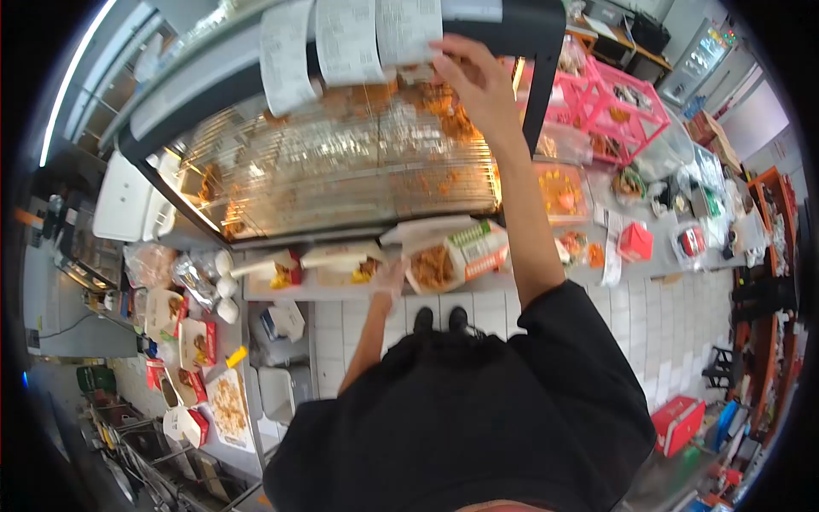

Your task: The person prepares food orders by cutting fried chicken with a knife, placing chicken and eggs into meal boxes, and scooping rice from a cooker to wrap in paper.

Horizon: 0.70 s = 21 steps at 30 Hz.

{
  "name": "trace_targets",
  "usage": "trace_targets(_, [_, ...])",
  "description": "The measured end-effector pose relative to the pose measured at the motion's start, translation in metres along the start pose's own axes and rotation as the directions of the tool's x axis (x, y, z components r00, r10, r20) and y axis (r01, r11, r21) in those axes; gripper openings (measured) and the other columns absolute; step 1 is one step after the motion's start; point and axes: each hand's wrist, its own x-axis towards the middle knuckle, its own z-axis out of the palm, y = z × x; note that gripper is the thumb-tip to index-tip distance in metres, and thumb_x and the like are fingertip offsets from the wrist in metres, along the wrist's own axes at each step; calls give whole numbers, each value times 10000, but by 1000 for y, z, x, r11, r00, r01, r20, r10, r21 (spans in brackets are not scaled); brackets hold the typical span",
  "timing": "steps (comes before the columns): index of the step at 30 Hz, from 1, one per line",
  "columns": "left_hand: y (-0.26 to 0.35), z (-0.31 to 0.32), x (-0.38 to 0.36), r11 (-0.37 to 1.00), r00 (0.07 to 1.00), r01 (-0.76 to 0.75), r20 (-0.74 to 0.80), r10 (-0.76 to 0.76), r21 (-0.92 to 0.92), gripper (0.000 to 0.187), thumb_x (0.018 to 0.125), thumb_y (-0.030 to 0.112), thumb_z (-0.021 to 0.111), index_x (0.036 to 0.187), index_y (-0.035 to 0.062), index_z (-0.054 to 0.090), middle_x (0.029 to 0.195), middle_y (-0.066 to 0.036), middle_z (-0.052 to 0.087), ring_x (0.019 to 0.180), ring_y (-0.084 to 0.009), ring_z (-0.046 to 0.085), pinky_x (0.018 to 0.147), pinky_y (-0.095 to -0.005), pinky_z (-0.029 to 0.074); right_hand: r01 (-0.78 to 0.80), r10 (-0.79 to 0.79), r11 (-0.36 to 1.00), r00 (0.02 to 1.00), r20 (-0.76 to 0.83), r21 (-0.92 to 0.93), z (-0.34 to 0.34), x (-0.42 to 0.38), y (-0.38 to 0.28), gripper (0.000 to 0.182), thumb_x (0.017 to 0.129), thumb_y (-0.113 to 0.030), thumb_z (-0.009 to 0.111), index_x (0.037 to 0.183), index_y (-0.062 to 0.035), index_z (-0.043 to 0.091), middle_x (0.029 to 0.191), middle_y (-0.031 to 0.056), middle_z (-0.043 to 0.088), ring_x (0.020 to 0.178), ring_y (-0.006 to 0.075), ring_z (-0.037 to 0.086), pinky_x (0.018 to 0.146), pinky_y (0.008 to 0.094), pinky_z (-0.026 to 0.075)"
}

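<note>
Three printed paper slips hang from the top edge of a lit glass food cabinet (341, 162). My right hand (469, 72) is raised to the rightmost slip (408, 32), with thumb and fingertips pinched at its lower right edge. Down at the counter, my left hand (389, 282), which looks gloved, is beside an open box of fried food (432, 266); its fingers are blurred. To its left stand two open boxes with yellow and brown food, the nearer one (364, 270) and the farther one (281, 275).
Pink baskets (627, 107) stand right of the cabinet, near a tub of orange food (563, 194) and a red box (635, 241). More food boxes (197, 343) and a tray of crumbs (230, 410) lie at the left. A red cooler (679, 424) sits at the lower right.
</note>
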Motion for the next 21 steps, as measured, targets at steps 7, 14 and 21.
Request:
trace_targets(7, [24, 0, 41, 877, 986, -42, 122, 114, -479, 529, 978, 441, 529, 1370, 86, 554, 1222, -109, 656, 1012, -209, 653, 841, -352, 506, -96, 97, 995, 989, -115, 12, 17, 8, -3, 209, 950, -95, 655, 1111, 30, 701, 766, 6, 637, 657, 62, 541, 554, 210, 418])
trace_targets(14, [46, -4, 16, 622, 987, 150, 155, -47, -768, 537, 960, 414, 574, 1382, 86, 528, 1079, -96, 703, 881, -156, 668, 753, -298, 514, -234, 58, 833, 938, -342, -501, 6, -202, 53, 348, 847, -94, 786, 1129, 2, 608, 892, 52, 615, 719, 96, 588, 611, 248, 503])
trace_targets(21, [35, 1, -1, 247, 994, 85, 64, -93, -965, 399, 972, 275, 615, 1296, 51, 552, 1001, -55, 680, 811, -86, 621, 660, -228, 480, -290, 388, 482, 917, -95, -827, -2, -361, 125, 251, 818, -45, 735, 1061, -77, 684, 1204, 125, 579, 954, 294, 638, 730, 369, 548])
